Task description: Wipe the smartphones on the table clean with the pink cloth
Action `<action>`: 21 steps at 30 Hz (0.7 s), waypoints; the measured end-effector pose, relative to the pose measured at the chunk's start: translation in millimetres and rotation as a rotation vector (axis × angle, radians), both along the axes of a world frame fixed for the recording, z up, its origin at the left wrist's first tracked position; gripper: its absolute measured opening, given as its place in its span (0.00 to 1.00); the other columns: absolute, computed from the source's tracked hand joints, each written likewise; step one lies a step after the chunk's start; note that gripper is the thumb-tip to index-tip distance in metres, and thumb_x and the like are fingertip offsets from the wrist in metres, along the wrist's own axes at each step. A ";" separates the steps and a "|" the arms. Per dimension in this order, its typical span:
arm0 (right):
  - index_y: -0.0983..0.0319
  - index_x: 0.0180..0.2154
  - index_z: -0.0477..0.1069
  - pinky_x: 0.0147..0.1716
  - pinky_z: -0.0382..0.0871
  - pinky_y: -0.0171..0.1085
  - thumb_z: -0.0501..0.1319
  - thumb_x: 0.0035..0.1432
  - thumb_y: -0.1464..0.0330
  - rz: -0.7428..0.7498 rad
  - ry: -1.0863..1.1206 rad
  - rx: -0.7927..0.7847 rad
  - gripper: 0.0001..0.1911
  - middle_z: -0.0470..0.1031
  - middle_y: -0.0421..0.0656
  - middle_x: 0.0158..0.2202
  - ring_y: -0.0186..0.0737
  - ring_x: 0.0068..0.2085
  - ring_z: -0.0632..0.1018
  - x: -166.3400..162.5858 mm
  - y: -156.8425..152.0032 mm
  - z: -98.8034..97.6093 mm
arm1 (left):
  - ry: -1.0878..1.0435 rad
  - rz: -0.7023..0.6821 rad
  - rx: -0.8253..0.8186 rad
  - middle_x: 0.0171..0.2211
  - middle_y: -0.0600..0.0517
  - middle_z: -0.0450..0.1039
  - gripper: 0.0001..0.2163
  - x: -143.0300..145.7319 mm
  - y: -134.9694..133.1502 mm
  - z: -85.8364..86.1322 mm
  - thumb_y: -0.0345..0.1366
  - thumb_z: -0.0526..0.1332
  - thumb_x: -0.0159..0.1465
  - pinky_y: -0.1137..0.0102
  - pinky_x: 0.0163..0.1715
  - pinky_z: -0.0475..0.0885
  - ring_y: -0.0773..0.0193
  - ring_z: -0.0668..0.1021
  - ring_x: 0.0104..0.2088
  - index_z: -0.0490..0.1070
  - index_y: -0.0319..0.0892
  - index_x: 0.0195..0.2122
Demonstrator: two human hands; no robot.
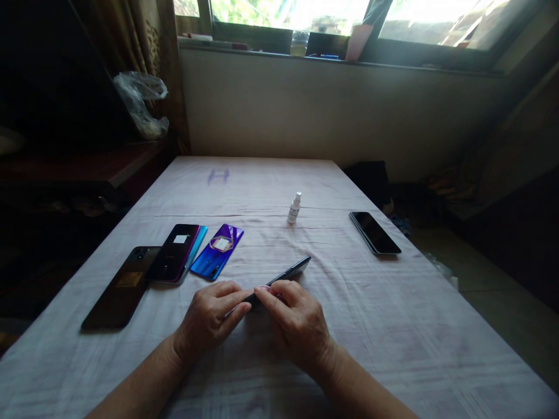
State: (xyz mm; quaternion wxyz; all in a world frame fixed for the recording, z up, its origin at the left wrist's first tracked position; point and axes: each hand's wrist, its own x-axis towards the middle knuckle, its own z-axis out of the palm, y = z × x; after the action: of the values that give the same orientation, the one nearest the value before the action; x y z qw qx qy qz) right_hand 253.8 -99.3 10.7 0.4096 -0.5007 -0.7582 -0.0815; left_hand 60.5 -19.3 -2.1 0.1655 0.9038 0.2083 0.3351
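Both hands hold one dark smartphone (297, 267), tilted on its edge above the cloth at the middle of the table. My left hand (213, 314) pinches its near left end between thumb and fingers. Closed around its lower side is my right hand (299, 320), with the fingertips on the near long edge; part of the phone is hidden behind them. To the left lie a blue-purple phone (218, 250), a dark phone with a white label (174, 256) overlapping a light-blue one (198, 247), and a brown-black phone (120, 291).
A small white dropper bottle (294, 208) stands upright beyond the hands. Stacked dark phones (374, 233) lie near the right edge of the cloth-covered table (384, 326). A wall and window sill (262, 49) close off the far side; a dark wooden cabinet (87, 169) stands left.
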 end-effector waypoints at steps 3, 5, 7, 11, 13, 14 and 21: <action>0.63 0.49 0.76 0.34 0.74 0.36 0.53 0.65 0.75 -0.045 0.003 0.003 0.16 0.75 0.47 0.35 0.39 0.35 0.76 9.7 1.3 -3.1 | 0.004 0.021 0.012 0.31 0.50 0.76 0.13 1.6 -0.9 -0.8 0.38 0.55 0.71 0.73 0.31 0.73 0.65 0.78 0.30 0.77 0.42 0.47; 0.62 0.50 0.75 0.37 0.75 0.36 0.53 0.65 0.76 -0.082 0.012 0.000 0.17 0.76 0.47 0.36 0.38 0.37 0.76 17.6 2.3 -6.2 | -0.011 0.051 0.035 0.30 0.50 0.76 0.12 2.8 -1.7 -0.2 0.40 0.56 0.71 0.73 0.30 0.72 0.65 0.78 0.29 0.78 0.42 0.43; 0.62 0.50 0.75 0.38 0.75 0.35 0.53 0.64 0.77 -0.114 0.019 -0.006 0.17 0.75 0.46 0.37 0.38 0.38 0.77 23.6 2.8 -8.7 | -0.025 0.054 0.047 0.29 0.50 0.76 0.12 3.3 -2.1 0.7 0.41 0.57 0.70 0.73 0.30 0.72 0.65 0.78 0.29 0.78 0.41 0.41; 0.62 0.49 0.75 0.38 0.75 0.35 0.54 0.64 0.77 -0.139 0.011 -0.012 0.17 0.76 0.46 0.37 0.38 0.39 0.77 25.3 2.3 -8.8 | 0.018 -0.005 0.016 0.32 0.50 0.77 0.10 2.3 -1.9 1.9 0.38 0.58 0.70 0.73 0.32 0.74 0.65 0.79 0.31 0.77 0.43 0.46; 0.63 0.50 0.75 0.38 0.75 0.35 0.53 0.64 0.77 -0.123 0.000 -0.008 0.17 0.76 0.47 0.37 0.38 0.38 0.77 21.0 1.4 -6.6 | 0.036 -0.011 0.000 0.33 0.49 0.77 0.10 1.9 -1.9 2.1 0.35 0.57 0.70 0.72 0.33 0.74 0.65 0.79 0.32 0.76 0.43 0.47; 0.64 0.50 0.75 0.37 0.75 0.35 0.53 0.65 0.77 -0.105 -0.005 -0.007 0.16 0.76 0.47 0.37 0.38 0.38 0.77 18.0 0.9 -5.3 | 0.039 -0.007 -0.004 0.33 0.49 0.77 0.10 1.9 -2.1 2.2 0.35 0.57 0.69 0.73 0.33 0.74 0.65 0.79 0.32 0.76 0.43 0.48; 0.63 0.49 0.76 0.33 0.74 0.35 0.52 0.67 0.74 -0.001 -0.030 -0.005 0.16 0.76 0.47 0.35 0.38 0.35 0.76 -4.4 -0.8 -2.0 | 0.035 0.026 -0.001 0.33 0.49 0.78 0.10 2.8 -3.3 2.9 0.34 0.57 0.70 0.72 0.33 0.75 0.64 0.79 0.33 0.77 0.42 0.44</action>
State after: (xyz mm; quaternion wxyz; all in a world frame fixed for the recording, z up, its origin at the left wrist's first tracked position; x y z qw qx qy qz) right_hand 249.3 -100.1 8.6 0.3969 -0.5007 -0.7642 -0.0875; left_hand 63.4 -22.6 0.8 0.1580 0.9066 0.2233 0.3213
